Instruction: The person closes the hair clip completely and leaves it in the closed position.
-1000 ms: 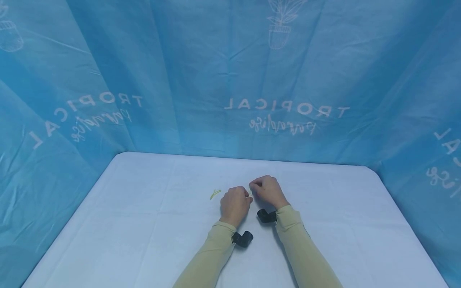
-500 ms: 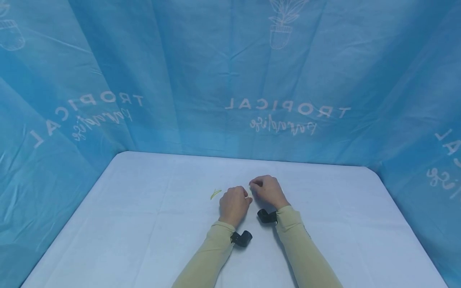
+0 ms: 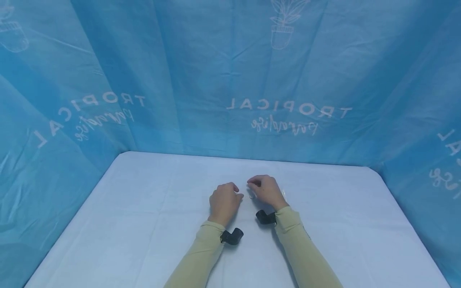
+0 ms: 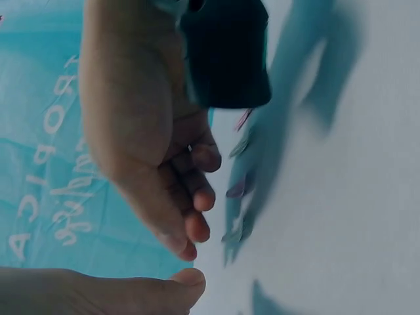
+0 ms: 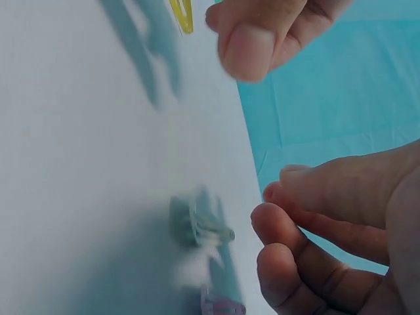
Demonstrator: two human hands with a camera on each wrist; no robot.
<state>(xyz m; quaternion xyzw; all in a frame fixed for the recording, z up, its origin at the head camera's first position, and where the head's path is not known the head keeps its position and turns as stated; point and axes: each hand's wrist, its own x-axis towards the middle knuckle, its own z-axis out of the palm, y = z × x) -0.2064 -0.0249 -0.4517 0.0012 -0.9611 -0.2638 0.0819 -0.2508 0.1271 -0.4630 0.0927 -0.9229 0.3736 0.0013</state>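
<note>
My left hand [image 3: 225, 205] hangs above the table with its fingers loosely bent and nothing between thumb and fingertips. Across from it is my right hand [image 3: 267, 191], its thumb near the bent index finger, also holding nothing. On the cloth between them lies a small pale green hair clip [image 5: 210, 228], tiny in the head view. A pinkish-purple clip [image 5: 223, 307] shows beside it in the right wrist view. Near the left thumb in that view is a yellow clip [image 5: 184, 14]; the left hand hides it from the head view.
A white cloth [image 3: 158, 240] covers the table, with blue printed curtain [image 3: 201, 80] behind and at both sides. A small whitish thing [image 3: 283, 195] lies right of the right hand. The left wrist view has a thin reddish item [image 4: 244, 119] below the black wrist camera [image 4: 226, 56].
My left hand has let go of the pale clip and moved left, now covering the yellow clip in the head view. The right hand has barely moved; its fingers have come off the pale clip.
</note>
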